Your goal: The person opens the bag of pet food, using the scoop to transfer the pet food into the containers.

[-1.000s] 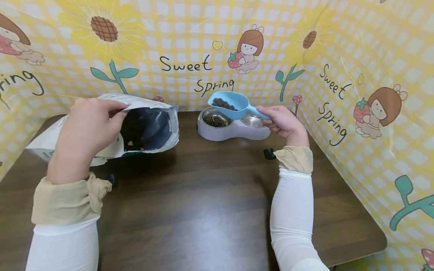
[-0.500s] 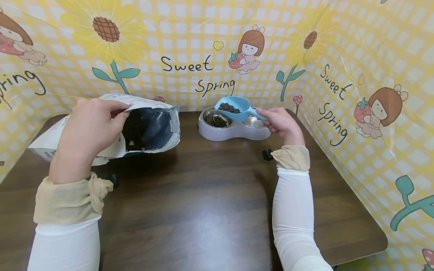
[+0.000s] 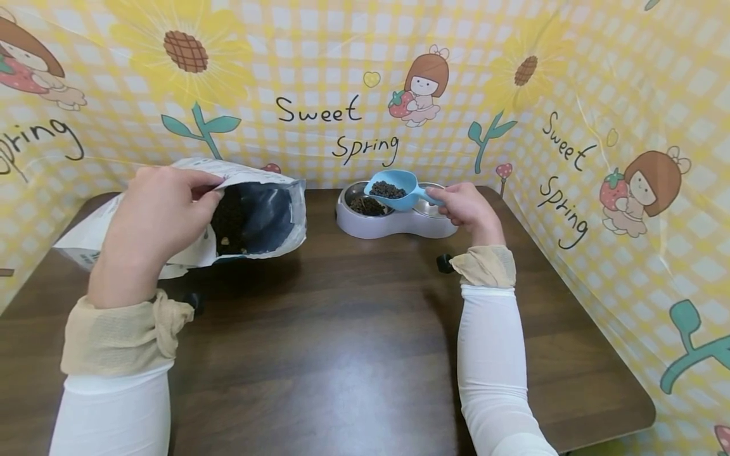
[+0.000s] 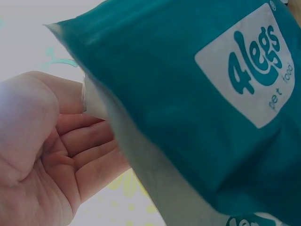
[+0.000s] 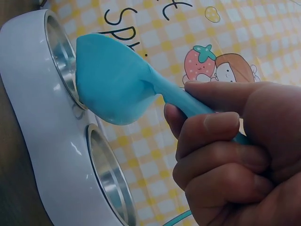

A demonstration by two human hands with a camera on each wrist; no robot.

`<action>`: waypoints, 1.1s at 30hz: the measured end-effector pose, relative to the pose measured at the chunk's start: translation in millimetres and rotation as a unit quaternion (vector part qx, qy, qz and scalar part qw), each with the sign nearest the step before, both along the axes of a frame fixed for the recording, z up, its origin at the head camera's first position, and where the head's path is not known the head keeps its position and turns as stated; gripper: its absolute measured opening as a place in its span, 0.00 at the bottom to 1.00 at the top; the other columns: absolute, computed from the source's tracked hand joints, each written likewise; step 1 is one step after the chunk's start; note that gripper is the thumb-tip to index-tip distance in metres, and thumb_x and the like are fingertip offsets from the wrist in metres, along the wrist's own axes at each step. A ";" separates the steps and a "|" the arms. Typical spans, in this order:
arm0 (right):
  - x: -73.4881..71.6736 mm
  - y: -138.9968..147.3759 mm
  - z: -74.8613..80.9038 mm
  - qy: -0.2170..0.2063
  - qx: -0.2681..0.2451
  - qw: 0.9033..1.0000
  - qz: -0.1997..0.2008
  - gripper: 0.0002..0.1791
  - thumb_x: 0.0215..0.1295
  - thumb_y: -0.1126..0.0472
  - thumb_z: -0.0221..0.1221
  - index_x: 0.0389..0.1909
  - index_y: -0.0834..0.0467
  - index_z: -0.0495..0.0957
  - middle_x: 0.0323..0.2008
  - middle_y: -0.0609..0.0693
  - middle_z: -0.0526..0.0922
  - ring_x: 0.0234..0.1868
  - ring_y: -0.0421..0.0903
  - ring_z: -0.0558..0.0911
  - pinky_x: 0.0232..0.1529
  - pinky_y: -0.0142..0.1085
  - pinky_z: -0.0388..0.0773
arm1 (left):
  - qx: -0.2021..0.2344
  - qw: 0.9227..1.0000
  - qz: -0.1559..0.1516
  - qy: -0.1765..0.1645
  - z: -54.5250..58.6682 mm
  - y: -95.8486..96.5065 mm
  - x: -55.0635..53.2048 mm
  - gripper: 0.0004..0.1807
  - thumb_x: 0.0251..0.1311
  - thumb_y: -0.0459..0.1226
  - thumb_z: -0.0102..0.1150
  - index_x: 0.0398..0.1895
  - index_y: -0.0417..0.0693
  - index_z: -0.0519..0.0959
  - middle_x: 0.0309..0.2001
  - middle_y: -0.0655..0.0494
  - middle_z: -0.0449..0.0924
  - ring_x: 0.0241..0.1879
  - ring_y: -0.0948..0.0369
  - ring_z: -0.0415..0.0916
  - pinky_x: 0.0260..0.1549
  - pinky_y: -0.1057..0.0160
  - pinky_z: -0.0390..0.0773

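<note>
My left hand (image 3: 154,221) pinches the top edge of a pet food bag (image 3: 293,218), which lies on its side with its mouth facing right. Dark kibble (image 3: 229,221) shows inside. In the left wrist view the bag's teal face (image 4: 164,89) reads "4Legs pet food". My right hand (image 3: 464,204) grips the handle of a blue scoop (image 3: 407,201), which carries brown kibble (image 3: 389,190). The scoop is over a double pet bowl (image 3: 371,225), overlapping the rim of its left steel bowl. That left bowl has kibble (image 3: 366,206) in it. From the right wrist, the scoop's underside (image 5: 113,80) shows.
The bowl stand sits at the back of a dark wooden table (image 3: 319,342). A yellow checked cloth wall (image 3: 319,57) rises behind and along the right side. Small black wrist devices (image 3: 445,263) hang at the cuffs.
The right hand has lowered the scoop toward the left bowl, and the kibble stays in it. The left hand holds the bag as before; the whole view has shifted slightly.
</note>
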State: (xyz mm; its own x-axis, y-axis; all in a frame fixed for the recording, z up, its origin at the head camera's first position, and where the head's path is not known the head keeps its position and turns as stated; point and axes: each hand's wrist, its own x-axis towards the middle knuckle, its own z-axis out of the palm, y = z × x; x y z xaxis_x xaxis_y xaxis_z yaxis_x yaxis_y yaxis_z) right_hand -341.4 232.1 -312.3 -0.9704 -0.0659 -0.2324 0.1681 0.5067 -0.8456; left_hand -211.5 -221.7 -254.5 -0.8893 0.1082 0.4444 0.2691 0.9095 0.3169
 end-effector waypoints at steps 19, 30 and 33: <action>-1.8 -11.3 1.4 0.019 0.104 0.994 0.008 0.30 0.81 0.38 0.57 0.19 0.52 0.72 0.15 0.40 0.67 0.17 0.40 0.61 0.24 0.34 0.59 | -0.004 1.000 -0.006 0.024 -0.9 -1.1 -1.7 0.15 0.72 0.35 0.60 0.54 0.39 0.91 0.41 0.33 0.92 0.42 0.32 0.88 0.43 0.32 0.81; -0.3 -13.9 2.2 0.043 0.129 0.991 -0.004 0.32 0.80 0.39 0.58 0.15 0.50 0.70 0.13 0.40 0.64 0.16 0.41 0.62 0.23 0.34 0.58 | -0.015 1.000 -0.004 0.010 0.7 -2.3 -1.4 0.17 0.73 0.35 0.58 0.57 0.38 0.89 0.42 0.31 0.91 0.45 0.29 0.86 0.47 0.33 0.78; 0.3 -14.9 3.0 0.045 0.138 0.989 -0.001 0.31 0.80 0.39 0.58 0.17 0.50 0.70 0.14 0.40 0.65 0.18 0.41 0.63 0.24 0.34 0.59 | -0.017 1.000 -0.008 0.010 0.7 -3.1 -1.7 0.17 0.73 0.34 0.58 0.56 0.37 0.89 0.42 0.30 0.91 0.45 0.29 0.86 0.49 0.34 0.76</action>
State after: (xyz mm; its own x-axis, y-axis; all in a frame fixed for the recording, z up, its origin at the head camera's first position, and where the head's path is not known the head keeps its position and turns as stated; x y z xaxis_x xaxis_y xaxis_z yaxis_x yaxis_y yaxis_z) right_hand -341.2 217.3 -309.3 -0.9881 -0.0094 -0.1535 0.0999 0.7197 -0.6871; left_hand -213.2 -224.8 -253.8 -0.8785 0.1385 0.4573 0.2901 0.9151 0.2801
